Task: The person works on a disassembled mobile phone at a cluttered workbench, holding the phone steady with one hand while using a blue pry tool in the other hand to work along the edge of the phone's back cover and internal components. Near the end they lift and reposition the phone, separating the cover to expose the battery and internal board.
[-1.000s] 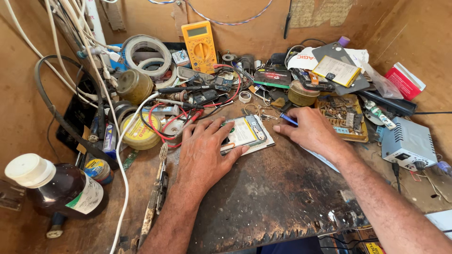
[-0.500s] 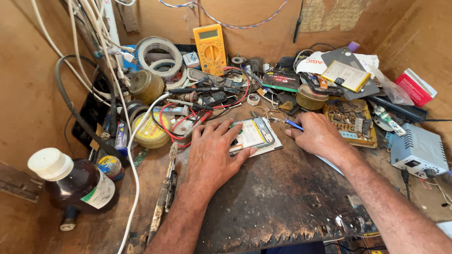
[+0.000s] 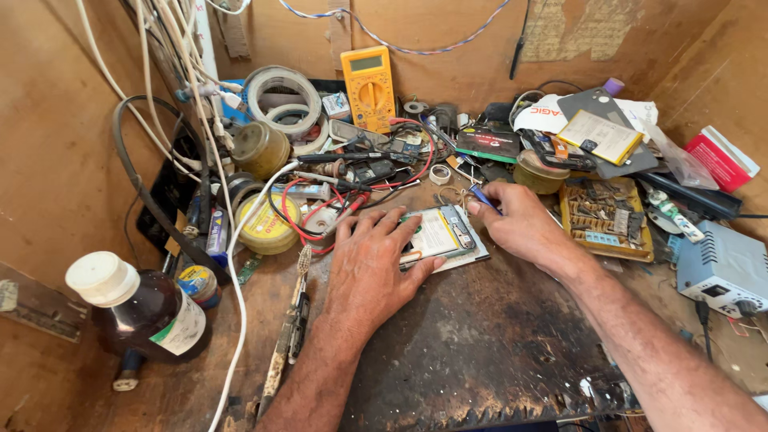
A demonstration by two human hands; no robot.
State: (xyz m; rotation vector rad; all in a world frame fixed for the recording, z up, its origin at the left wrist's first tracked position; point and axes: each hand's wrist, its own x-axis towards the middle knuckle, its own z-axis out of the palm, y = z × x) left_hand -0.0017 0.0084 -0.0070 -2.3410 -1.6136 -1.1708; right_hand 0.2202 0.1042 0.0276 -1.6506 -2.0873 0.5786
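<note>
Phone under left hand, beside right hand

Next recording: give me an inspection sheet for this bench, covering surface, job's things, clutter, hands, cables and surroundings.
Surface: scorched, stained dark wooden bench.
Job's things: opened phone with exposed internals, lying flat on the bench.
Clutter: yellow multimeter, white tape rolls, round yellow tin, brown glass bottle with white cap, tray of small parts.
Hands: left hand presses flat on the phone's left edge; right hand pinches a thin blue tool at its upper right corner.
Cables: white cables hanging at left, red wires tangled.
Surroundings: brown board walls.
</note>
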